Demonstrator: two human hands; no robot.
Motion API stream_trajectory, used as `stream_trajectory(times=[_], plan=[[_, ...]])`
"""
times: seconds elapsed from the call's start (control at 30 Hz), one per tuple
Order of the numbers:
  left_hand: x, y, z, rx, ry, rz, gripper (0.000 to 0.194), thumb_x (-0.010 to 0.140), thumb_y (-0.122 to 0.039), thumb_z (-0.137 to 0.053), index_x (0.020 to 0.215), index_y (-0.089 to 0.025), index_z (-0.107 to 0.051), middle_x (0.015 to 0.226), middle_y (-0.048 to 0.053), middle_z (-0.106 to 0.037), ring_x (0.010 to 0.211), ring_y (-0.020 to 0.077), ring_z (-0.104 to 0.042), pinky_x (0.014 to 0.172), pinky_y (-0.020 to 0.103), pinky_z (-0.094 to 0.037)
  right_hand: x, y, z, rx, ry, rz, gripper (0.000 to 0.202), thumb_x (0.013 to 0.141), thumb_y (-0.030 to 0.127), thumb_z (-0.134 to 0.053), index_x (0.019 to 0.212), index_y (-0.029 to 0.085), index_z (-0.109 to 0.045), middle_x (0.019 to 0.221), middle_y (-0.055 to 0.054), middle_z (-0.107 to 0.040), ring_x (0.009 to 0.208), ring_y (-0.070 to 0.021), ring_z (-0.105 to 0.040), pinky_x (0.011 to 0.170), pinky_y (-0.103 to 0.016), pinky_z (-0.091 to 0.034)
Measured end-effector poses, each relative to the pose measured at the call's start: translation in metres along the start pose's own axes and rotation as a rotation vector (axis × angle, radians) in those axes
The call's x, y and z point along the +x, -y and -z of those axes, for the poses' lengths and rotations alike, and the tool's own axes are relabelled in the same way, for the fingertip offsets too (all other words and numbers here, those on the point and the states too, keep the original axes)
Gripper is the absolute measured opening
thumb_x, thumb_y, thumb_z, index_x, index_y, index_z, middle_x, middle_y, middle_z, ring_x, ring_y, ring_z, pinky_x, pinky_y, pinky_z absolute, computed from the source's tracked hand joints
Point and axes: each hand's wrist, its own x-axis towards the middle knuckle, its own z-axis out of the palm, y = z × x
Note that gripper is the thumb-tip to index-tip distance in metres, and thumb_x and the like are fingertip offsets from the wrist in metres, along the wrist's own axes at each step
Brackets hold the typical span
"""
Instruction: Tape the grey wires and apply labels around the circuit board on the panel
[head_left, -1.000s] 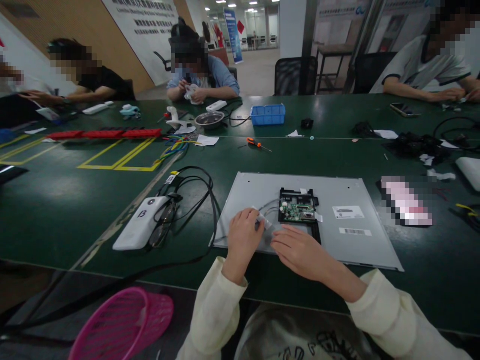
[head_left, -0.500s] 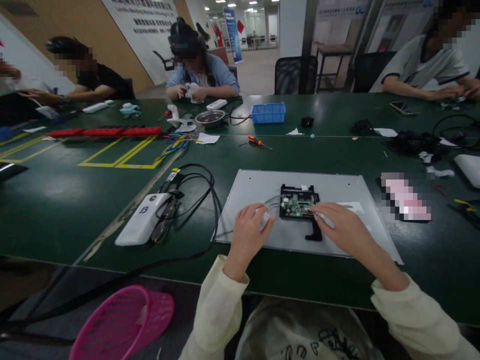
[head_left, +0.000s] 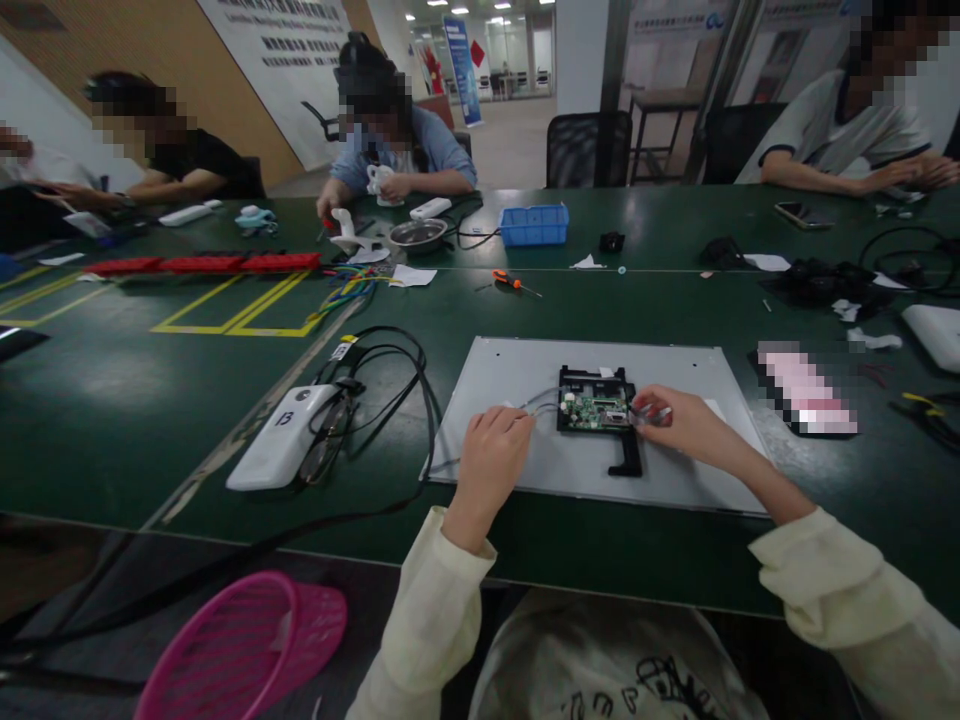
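A green circuit board (head_left: 596, 412) sits in a black plastic frame (head_left: 626, 462) on a light grey panel (head_left: 517, 365). At the board's right edge my right hand (head_left: 679, 425) is closed on a small clear piece with a dark end (head_left: 654, 413); its exact kind is hard to make out. My left hand (head_left: 491, 460) rests on the panel left of the frame, fingers curled in. Thin grey cables (head_left: 544, 400) run from the board's left side to these fingers, and what they grip is hidden.
To the left lie a white power bank (head_left: 274, 440) and black cables (head_left: 424, 375). Beyond the panel are an orange screwdriver (head_left: 508, 280), a blue basket (head_left: 534, 225) and a metal bowl (head_left: 418, 235). A phone (head_left: 806, 390) lies right. A pink basket (head_left: 247, 640) stands below. Several people sit around.
My right hand has drawn back a little from the board, and the clear piece now shows in its fingers. My left fingers have curled in. A person opposite has reached down to the table.
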Motion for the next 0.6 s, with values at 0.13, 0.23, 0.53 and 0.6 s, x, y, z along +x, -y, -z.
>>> stream_trajectory(times=[0.13,0.23,0.53,0.6], plan=[[0.01,0.007,0.009,-0.033,-0.102,-0.009,0.019,0.089,-0.017,-0.051,0.099,-0.024,-0.066,0.102,0.004,-0.068,0.098,0.0211,-0.059,0.083,0.037,-0.044,0.002,-0.003,-0.005,0.033,-0.011,-0.023,0.028,0.073,0.026,-0.061,0.101,0.021,-0.061,0.084,-0.002,-0.068,0.07,-0.0159,-0.062,0.064,-0.029,-0.05],[0.02,0.015,0.013,-0.063,-0.155,-0.008,0.021,0.09,-0.018,-0.049,0.101,-0.023,-0.067,0.106,0.005,-0.067,0.104,0.0208,-0.059,0.09,0.038,-0.044,0.001,-0.011,-0.001,0.043,-0.036,-0.034,0.022,0.076,0.03,-0.059,0.096,0.021,-0.064,0.077,-0.001,-0.068,0.067,-0.0162,-0.063,0.063,-0.029,-0.049],[0.025,0.04,-0.007,-0.094,0.003,0.056,0.019,0.088,-0.019,-0.049,0.091,-0.02,-0.068,0.098,0.006,-0.069,0.095,0.0214,-0.063,0.089,0.037,-0.047,-0.002,-0.051,0.033,-0.112,-0.281,-0.179,0.022,0.079,0.035,-0.058,0.09,0.02,-0.068,0.08,-0.005,-0.07,0.073,-0.0201,-0.066,0.069,-0.033,-0.05],[0.023,0.042,-0.009,-0.073,0.042,0.077,0.017,0.087,-0.02,-0.051,0.089,-0.02,-0.067,0.096,0.007,-0.069,0.093,0.0221,-0.063,0.088,0.037,-0.047,-0.005,-0.055,0.038,-0.148,-0.292,-0.199,0.023,0.079,0.033,-0.056,0.094,0.02,-0.068,0.084,-0.005,-0.071,0.073,-0.0203,-0.066,0.07,-0.033,-0.05]])
